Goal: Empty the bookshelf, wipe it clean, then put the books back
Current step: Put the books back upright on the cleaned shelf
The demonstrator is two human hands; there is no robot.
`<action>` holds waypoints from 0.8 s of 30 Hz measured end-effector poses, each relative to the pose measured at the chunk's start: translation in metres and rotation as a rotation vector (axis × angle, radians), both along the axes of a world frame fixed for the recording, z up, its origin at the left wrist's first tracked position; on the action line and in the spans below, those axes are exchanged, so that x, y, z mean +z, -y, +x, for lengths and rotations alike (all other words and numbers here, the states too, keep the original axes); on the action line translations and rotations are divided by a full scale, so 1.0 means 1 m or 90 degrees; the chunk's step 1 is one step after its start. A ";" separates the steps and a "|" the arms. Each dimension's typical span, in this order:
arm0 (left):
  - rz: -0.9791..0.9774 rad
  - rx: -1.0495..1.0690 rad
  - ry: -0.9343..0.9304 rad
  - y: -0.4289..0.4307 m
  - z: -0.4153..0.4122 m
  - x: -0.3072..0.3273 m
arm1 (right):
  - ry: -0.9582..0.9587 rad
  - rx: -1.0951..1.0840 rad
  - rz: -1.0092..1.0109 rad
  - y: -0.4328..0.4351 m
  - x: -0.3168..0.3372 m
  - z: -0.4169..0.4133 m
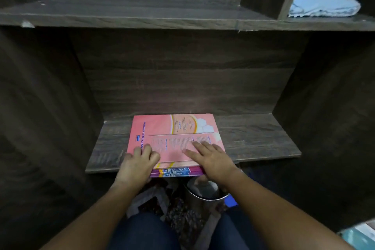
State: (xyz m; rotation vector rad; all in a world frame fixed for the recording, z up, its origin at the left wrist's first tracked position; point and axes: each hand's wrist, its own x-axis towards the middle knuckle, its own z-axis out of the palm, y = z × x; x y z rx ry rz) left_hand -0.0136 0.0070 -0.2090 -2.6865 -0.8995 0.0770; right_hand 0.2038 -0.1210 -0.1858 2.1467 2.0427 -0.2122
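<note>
Seemed mid-restocking: gripped pink book stack [174, 134] with curled left hand [136, 164], pressed flat right hand [213, 158] atop, needed an inward push.

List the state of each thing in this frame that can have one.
Stack of flat books, pink-covered on top: closed, lying on the lower dark wooden shelf, near edge overhanging.
Left hand: fingers curled over the stack's near left corner.
Right hand: fingers straight, flat on the top cover.
Light blue cloth: folded, in the upper right compartment.
Round metal bin: open-topped, below the shelf.
</note>
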 end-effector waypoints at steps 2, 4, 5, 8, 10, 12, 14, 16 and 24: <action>-0.022 0.010 -0.021 -0.006 -0.001 0.003 | 0.011 -0.014 -0.007 0.000 -0.001 0.007; -0.041 0.009 -0.001 -0.011 -0.002 0.004 | -0.012 -0.027 -0.008 0.000 -0.003 0.006; -0.054 0.008 0.015 -0.015 -0.001 0.001 | -0.017 -0.031 0.000 -0.002 -0.006 0.006; -0.110 0.040 0.039 -0.019 0.003 0.005 | -0.004 -0.039 0.058 -0.008 -0.007 0.009; -0.120 0.071 0.069 -0.014 0.008 0.008 | -0.002 -0.042 0.092 -0.011 -0.008 0.010; -0.117 0.091 0.088 -0.006 0.013 0.008 | 0.001 -0.050 0.105 -0.012 -0.010 0.008; -0.123 0.122 0.075 0.000 0.021 0.012 | 0.001 -0.059 0.110 -0.012 -0.012 0.006; -0.101 0.154 0.011 0.006 0.030 0.020 | -0.008 -0.062 0.096 -0.013 -0.009 0.005; -0.068 0.100 -0.040 0.045 0.074 0.056 | 0.008 -0.154 0.111 0.025 0.024 0.023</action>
